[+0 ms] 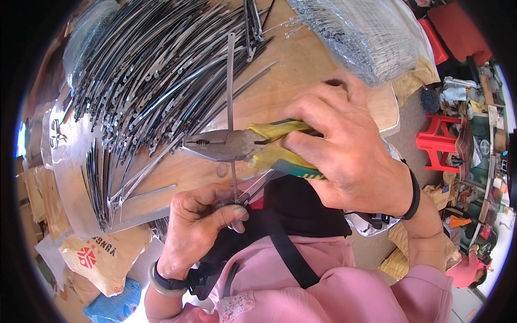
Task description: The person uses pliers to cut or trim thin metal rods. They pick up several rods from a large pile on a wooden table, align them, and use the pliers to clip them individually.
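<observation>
Left hand (203,218) pinches strip (230,81); right hand (353,148) grips pliers (229,145) overhand.

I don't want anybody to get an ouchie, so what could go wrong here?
The pliers in the right hand might slip and nip the left hand, which is close below them. The thin metal strip sticking up past the pliers could flick or scratch. Some loose strips near the edge of the table might get knocked off.
</observation>
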Demonstrator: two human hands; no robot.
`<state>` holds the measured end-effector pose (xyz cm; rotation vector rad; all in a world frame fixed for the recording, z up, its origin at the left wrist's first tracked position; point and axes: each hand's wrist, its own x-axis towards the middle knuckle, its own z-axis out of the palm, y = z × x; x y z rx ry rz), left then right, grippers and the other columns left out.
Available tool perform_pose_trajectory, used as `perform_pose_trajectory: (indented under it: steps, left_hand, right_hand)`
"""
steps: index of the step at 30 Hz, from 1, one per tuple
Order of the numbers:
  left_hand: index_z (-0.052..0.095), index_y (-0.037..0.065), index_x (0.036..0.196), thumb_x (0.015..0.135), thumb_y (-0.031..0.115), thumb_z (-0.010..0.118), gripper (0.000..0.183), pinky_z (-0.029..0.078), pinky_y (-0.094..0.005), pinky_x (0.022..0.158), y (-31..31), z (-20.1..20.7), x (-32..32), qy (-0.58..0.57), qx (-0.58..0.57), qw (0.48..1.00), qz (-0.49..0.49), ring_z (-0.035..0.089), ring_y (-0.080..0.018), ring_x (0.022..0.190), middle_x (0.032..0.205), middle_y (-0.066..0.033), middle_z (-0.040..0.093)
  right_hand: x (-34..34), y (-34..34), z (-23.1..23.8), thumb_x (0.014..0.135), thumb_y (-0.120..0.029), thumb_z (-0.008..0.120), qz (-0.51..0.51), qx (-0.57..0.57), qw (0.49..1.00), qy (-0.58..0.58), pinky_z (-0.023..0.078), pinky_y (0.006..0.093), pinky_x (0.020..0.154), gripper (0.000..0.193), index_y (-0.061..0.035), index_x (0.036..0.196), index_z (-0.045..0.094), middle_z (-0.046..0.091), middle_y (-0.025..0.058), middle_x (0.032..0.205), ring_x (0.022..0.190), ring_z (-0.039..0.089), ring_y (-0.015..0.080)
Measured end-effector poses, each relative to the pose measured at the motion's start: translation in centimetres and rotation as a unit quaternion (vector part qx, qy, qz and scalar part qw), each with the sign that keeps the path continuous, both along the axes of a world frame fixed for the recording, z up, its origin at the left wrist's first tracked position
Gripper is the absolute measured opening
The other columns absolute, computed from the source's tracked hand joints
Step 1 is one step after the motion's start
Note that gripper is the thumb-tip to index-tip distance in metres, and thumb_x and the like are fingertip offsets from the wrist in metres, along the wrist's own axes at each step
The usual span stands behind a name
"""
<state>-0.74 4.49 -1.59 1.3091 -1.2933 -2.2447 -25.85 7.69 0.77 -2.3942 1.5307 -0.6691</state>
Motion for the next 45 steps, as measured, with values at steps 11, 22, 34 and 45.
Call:
perform_pose_trajectory:
  steps: [11, 22, 34, 45]
  left_hand:
    - [0.065, -0.008, 0.110, 0.084, -0.010, 0.061, 0.026, 0.054, -0.0273, 0.078, -1.5, 0.0, 0.6, 0.043, -0.022, 0.999, -0.018, 0.067, -0.0162, 0.083, 0.092, -0.0131, 0.070]
    - [0.069, -0.001, 0.102, 0.083, 0.012, 0.074, 0.023, 0.052, -0.0224, 0.066, -2.3, -0.7, -1.3, 0.123, 0.066, 0.985, -0.097, 0.064, -0.0077, 0.079, 0.095, -0.0061, 0.070]
    - [0.060, -0.002, 0.095, 0.095, 0.014, 0.061, 0.016, 0.030, -0.0218, 0.039, 1.1, -1.0, -2.9, 0.214, 0.159, 0.951, 0.158, 0.042, -0.0084, 0.042, 0.063, -0.0041, 0.054]
    - [0.057, -0.001, 0.098, 0.091, -0.004, 0.061, 0.009, 0.030, -0.0186, 0.046, 1.7, -0.3, -2.9, 0.153, 0.000, 0.969, 0.196, 0.042, -0.0023, 0.052, 0.068, -0.0019, 0.058]
  right_hand:
    - [0.4, 0.5, -1.6, 0.053, -0.005, 0.064, 0.012, -0.009, 0.999, -0.050, 0.038, 0.0448, 0.080, 0.030, 0.0023, 0.082, 0.063, 0.057, 0.0130, 0.100, 0.082, 0.055, 0.0301]
    - [2.6, 1.4, -0.8, 0.063, -0.018, 0.066, 0.056, -0.010, 0.995, -0.087, 0.035, 0.0446, 0.076, 0.016, -0.0056, 0.074, 0.064, 0.060, 0.0067, 0.096, 0.074, 0.057, 0.0206]
    - [-0.6, 3.5, -1.0, 0.077, -0.021, 0.076, -0.105, 0.081, 0.982, -0.136, 0.046, 0.0432, 0.081, 0.023, -0.0007, 0.081, 0.065, 0.061, 0.0165, 0.105, 0.089, 0.061, 0.0309]
    - [-0.6, 4.7, -1.1, 0.069, -0.014, 0.083, -0.022, 0.253, 0.952, -0.170, 0.049, 0.0353, 0.081, 0.037, 0.0025, 0.098, 0.068, 0.057, 0.0130, 0.123, 0.100, 0.062, 0.0289]
